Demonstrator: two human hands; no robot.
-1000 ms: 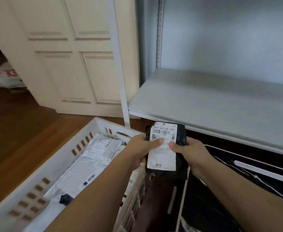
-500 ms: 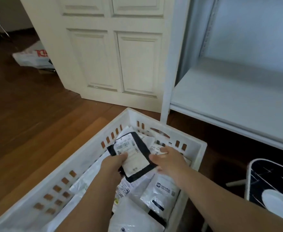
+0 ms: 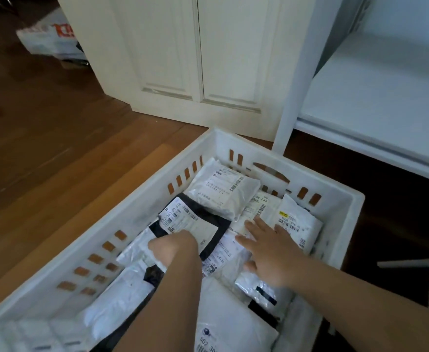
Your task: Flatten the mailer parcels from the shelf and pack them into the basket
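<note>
Black mailer (image 3: 195, 224), a second ago held up by the shelf (image 3: 376, 97), now lies in the basket (image 3: 345, 199); left hand (image 3: 175, 250) grips its edge, right hand (image 3: 271, 252) hovers flat, fingers spread.

basket (image 3: 142, 207) open above, parcels (image 3: 223, 191) covering its floor, shelf post (image 3: 297, 80) beside

Cream panelled door (image 3: 195, 59) stands on brown wooden floor (image 3: 56, 138).
</note>
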